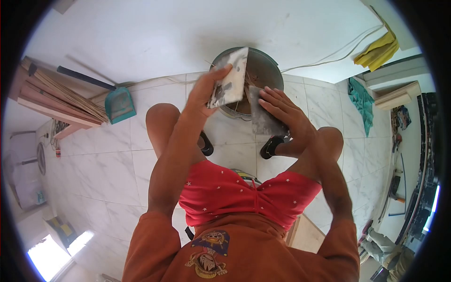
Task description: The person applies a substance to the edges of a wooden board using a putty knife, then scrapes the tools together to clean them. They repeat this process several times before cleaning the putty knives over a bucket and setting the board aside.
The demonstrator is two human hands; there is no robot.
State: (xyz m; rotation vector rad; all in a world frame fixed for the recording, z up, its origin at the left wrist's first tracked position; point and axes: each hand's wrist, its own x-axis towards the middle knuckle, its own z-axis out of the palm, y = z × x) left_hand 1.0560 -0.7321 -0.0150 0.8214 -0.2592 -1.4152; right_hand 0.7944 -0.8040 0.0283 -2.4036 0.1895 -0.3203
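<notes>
My left hand (206, 89) is closed on a thin white rectangular piece (231, 80) with dark patches, its thumb on the upper face. My right hand (287, 112) grips a dark grey flat rectangular piece (265, 117) with a dusty surface; the fingers lie across its face and the thumb is hidden. Both pieces are tilted and apart, over the near side of a round greenish bucket (277, 70). Thin sticks or scraps show inside the bucket, partly hidden by the pieces.
The bucket stands on marble-patterned tiles (159, 174) against a white wall (155, 37). To the left are a teal dustpan (120, 105) and stacked wooden boards (61, 101). On the right are a yellow cloth (377, 51), a green cloth (361, 103) and cables along the wall.
</notes>
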